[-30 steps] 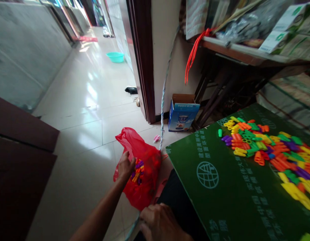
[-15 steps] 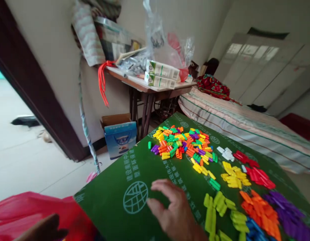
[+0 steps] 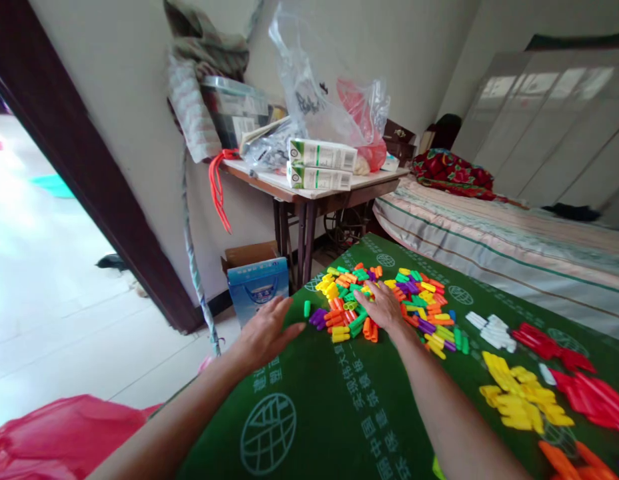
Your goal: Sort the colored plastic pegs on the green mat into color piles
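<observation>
A mixed pile of small tube-shaped plastic pieces (image 3: 339, 317) in orange, green, yellow and purple lies on the green printed board (image 3: 329, 407). My right hand (image 3: 382, 307) reaches over the middle of this pile, fingers apart, touching or just above the pieces; I cannot tell which. My left hand (image 3: 267, 333) is stretched out at the board's left edge, open and holding nothing. Between it and the pile lie a single green piece (image 3: 307, 309) and a few purple pieces (image 3: 318, 319).
Sorted groups lie on the right: white pieces (image 3: 492, 331), yellow pieces (image 3: 522, 393), red pieces (image 3: 589, 393) and orange pieces (image 3: 572, 460). A blue carton (image 3: 259, 287) stands on the floor beyond the board. Behind are a cluttered table (image 3: 284, 193), a bed (image 3: 464, 227) and a red bag (image 3: 64, 433).
Both hands have moved forward: my right hand from the board's near part to the mixed pile, my left from above the red bag to the board's left edge. The view has shifted.
</observation>
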The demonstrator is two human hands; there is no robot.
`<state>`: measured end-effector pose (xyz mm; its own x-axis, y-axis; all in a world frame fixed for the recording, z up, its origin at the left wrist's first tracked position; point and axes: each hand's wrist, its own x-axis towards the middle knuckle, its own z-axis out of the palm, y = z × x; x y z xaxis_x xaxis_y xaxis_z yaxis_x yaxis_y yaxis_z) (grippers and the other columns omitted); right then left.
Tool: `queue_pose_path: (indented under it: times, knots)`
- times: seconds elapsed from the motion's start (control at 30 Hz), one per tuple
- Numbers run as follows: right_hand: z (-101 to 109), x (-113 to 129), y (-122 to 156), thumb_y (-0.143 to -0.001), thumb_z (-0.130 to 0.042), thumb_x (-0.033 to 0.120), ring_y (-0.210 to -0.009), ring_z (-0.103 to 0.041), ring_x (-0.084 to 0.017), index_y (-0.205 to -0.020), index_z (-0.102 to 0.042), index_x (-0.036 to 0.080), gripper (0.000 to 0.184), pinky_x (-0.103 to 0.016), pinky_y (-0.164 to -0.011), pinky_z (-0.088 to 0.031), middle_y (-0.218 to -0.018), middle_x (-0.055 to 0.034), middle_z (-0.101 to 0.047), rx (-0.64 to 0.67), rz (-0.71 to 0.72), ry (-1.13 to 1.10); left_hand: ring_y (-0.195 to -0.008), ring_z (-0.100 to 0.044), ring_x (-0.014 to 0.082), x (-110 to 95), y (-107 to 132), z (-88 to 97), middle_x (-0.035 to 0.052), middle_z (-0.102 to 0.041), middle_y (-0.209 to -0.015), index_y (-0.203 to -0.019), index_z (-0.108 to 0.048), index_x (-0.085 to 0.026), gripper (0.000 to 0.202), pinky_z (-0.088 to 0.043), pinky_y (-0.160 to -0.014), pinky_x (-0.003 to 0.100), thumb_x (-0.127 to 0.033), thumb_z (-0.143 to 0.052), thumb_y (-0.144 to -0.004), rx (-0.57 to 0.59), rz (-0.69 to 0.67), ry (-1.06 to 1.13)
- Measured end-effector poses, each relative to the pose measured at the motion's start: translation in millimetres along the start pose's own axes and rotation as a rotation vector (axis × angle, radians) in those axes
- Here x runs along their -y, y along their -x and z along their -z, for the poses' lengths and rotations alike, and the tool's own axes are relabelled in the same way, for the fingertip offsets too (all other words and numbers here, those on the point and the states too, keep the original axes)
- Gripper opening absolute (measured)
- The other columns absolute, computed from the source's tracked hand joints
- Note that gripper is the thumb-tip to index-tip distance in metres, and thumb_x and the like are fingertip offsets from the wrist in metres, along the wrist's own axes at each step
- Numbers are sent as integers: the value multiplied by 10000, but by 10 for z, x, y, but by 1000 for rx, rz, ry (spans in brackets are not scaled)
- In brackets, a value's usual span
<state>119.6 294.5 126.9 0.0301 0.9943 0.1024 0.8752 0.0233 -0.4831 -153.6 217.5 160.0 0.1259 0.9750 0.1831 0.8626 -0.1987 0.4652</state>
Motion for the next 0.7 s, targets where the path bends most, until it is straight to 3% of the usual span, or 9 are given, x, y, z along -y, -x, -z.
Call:
queue_pose_path:
  times: [0.07,0.13,0.23,0.4,0.5,0.7]
  knots:
    - [-83,81,11,-851,-426,650,-1337,-318,-350,-1348,-520,213,669,-515,-1075,-229,-1431,-156,-414,-1,-16,51,-1350,-360,323,-157,-287,-368,215,-425,-1430,-1329,-448,-84,688,-320,-1083,445,-551,-475,-824,23,69,-119]
    - [-152,154,66,-849,-406,668,-1317,-336,-362,-1320,-552,235,656,-533,-1055,-242,-1428,-143,-425,-18,-34,104,-1372,-316,341,-320,-461,-673,220,-415,-1434,-1352,-411,-76,670,-266,-1107,485,-538,-433,-866,6,132,-144]
    - [-239,229,207,-880,-400,611,-1293,-364,-352,-1282,-585,266,561,-504,-1001,-311,-1412,-119,-450,-93,-41,151,-1351,-353,320,-553,-513,-935,202,-476,-1385,-1284,-467,-95,560,-259,-1104,485,-492,-421,-892,-79,135,-43]
    - [-378,255,463,-921,-408,482,-1286,-357,-356,-1200,-647,246,437,-491,-948,-348,-1345,-122,-522,-279,-20,147,-1083,-562,255,-791,-378,-1046,156,-645,-1075,-1008,-581,-121,291,-384,-994,397,-321,-398,-902,-197,144,120]
    - [-443,216,554,-918,-433,440,-1246,-389,-351,-1157,-672,224,401,-481,-940,-362,-1288,-136,-561,-369,23,105,-1008,-572,229,-875,-306,-1073,120,-656,-1001,-968,-588,-149,248,-411,-945,362,-247,-373,-894,-231,184,167]
    - [-506,119,605,-917,-420,356,-1091,-506,-270,-1102,-686,146,387,-410,-960,-388,-1108,-146,-633,-470,180,-88,-920,-585,203,-989,-239,-1122,91,-664,-944,-893,-620,-176,215,-443,-837,302,-244,-418,-866,-282,239,344]
